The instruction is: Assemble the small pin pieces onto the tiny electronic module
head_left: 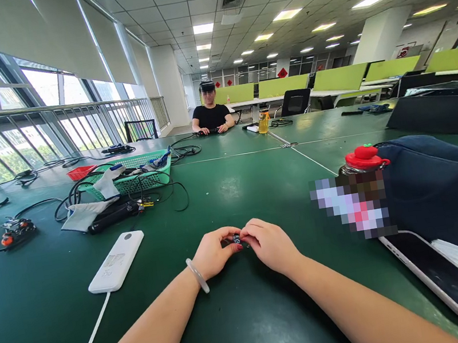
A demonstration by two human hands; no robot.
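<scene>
Over the middle of the green table, a small dark piece with light markings [237, 239] shows between my fingertips. It is too small to name. My left hand [214, 252] pinches it between thumb and forefinger, with a pale bangle [197, 275] round the wrist. My right hand [269, 244] meets it from the other side, its fingers closed in a pinch against the piece. What lies inside the right fingertips is mostly hidden.
A white power bank [117, 262] with a cable lies left. Behind it are a green basket [150, 179] with gloves and cables, and a small orange-and-black device [16, 231]. Right are a red-lidded bottle [361, 159], dark bag [444, 189] and tablet [449, 275]. A person [212, 115] sits opposite.
</scene>
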